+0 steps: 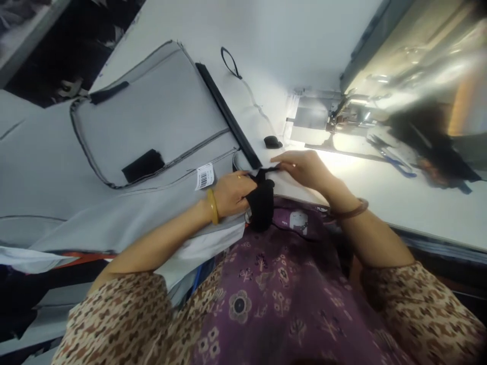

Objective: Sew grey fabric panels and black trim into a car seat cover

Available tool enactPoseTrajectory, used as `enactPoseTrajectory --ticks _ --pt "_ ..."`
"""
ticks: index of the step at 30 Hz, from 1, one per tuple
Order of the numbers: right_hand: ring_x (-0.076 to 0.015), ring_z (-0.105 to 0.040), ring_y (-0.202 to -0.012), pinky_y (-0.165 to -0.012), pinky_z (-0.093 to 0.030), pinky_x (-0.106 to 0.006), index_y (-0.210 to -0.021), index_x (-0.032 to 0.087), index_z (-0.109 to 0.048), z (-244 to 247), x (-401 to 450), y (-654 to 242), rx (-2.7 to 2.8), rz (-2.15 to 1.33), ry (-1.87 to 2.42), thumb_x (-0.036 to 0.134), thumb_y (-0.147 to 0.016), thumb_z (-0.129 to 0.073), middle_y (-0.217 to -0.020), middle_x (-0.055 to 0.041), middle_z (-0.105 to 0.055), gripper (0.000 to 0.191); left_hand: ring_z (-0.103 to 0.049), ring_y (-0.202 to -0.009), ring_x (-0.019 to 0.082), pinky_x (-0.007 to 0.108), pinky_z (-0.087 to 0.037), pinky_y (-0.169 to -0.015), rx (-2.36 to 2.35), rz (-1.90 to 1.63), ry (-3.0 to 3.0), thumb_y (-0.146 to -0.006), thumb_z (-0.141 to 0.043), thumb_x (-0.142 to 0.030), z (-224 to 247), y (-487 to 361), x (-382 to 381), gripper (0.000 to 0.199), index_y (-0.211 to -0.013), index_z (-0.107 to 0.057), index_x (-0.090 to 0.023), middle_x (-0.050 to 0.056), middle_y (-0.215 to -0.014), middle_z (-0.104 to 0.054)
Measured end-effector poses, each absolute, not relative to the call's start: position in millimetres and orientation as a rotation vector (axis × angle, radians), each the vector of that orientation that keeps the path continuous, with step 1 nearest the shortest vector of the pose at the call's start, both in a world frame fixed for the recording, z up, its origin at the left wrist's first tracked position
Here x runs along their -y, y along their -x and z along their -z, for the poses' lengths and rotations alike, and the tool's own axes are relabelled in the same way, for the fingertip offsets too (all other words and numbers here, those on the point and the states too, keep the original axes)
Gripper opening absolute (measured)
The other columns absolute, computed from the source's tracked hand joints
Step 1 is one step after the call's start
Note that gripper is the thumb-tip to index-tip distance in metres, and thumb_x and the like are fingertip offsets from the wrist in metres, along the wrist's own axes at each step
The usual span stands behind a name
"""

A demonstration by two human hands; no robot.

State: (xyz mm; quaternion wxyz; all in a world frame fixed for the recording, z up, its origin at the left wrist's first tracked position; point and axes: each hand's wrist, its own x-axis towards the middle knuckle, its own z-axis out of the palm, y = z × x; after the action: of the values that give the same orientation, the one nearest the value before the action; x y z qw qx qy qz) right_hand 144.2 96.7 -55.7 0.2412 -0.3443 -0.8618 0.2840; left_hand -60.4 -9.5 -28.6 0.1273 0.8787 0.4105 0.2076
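Observation:
My left hand [234, 195] is closed on a black fabric strip [262, 205], part of which hangs down over the table's front edge. A thin dark end of that strip stretches across to my right hand [306, 172], whose thumb and finger pinch it. To the left lies a large grey fabric piece [152, 116] with dark bound edges and black patches. A white barcode label [205, 176] sits on it near my left wrist. Along its right side runs a long black band [228, 114], ending close to my hands.
A lit sewing machine [338, 116] stands at the right, its upper part blurred. Blue-handled scissors [395, 159] and dark scraps lie beside it. A black loop [230, 62] on a pale cord and a small black piece [273, 142] rest on the white table [289, 40].

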Motion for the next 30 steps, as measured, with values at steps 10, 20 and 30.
enactPoseTrajectory --ticks 10,20,30 --pt "-0.0218 -0.06 -0.073 -0.065 -0.047 -0.032 -0.075 0.015 -0.062 58 -92 -188 2.187 -0.24 1.687 0.035 -0.086 -0.053 -0.067 -0.0079 -0.061 0.025 -0.056 -0.065 0.012 0.023 -0.044 -0.061 -1.328 -0.741 -1.808 -0.085 -0.044 -0.035 18 60 -57 0.026 -0.074 -0.057 -0.014 0.002 -0.073 -0.062" --pt "-0.0314 -0.044 -0.123 -0.096 -0.043 -0.042 -0.135 0.002 -0.043 85 -68 -150 2.752 0.069 0.923 0.032 -0.092 -0.046 -0.136 -0.0224 -0.044 0.052 -0.051 -0.059 0.013 0.027 -0.04 -0.062 -1.594 -0.52 -2.029 -0.089 -0.034 -0.057 14 46 -92 0.056 -0.055 -0.052 -0.016 0.002 -0.055 -0.052" --pt "-0.0314 -0.051 -0.111 -0.082 -0.046 -0.038 -0.132 0.001 -0.046 72 -82 -147 2.812 0.182 0.912 0.027 -0.092 -0.043 -0.132 -0.0222 -0.049 0.048 -0.061 -0.078 0.015 0.025 -0.048 -0.067 -1.993 -0.907 -1.858 -0.09 -0.047 -0.046 0 98 -112 0.047 -0.129 -0.041 -0.021 0.007 -0.108 -0.062"
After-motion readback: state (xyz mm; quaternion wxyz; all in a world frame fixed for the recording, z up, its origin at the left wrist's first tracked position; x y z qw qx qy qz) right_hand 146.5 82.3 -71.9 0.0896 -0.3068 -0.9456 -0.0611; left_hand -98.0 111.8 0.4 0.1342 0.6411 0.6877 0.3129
